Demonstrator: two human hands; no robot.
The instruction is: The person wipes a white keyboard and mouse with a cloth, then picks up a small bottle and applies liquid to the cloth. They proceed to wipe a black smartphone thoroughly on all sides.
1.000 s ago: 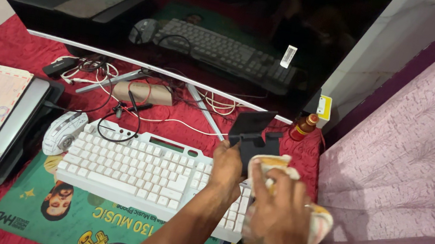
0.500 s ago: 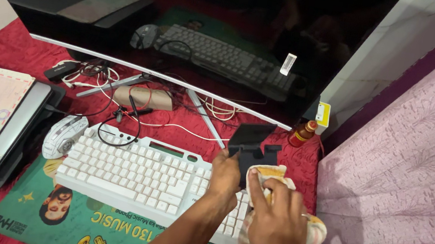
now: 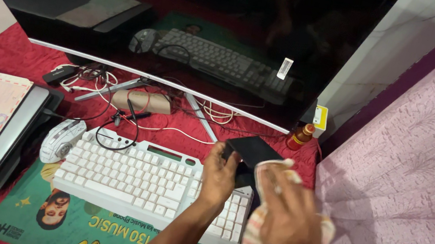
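Black device point(image 3: 251, 149) in left hand point(image 3: 218, 176), cloth point(image 3: 262, 207) against it; keyboard point(image 3: 130, 175) below.

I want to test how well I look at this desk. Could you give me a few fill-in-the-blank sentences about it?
1. The left hand holds a small ____ box.
2. The right hand presses a striped ____ against that box.
3. The white keyboard rests on a ____ desk mat.
4. The white mouse lies to the ____ of the keyboard.

Missing words: black; cloth; green; left
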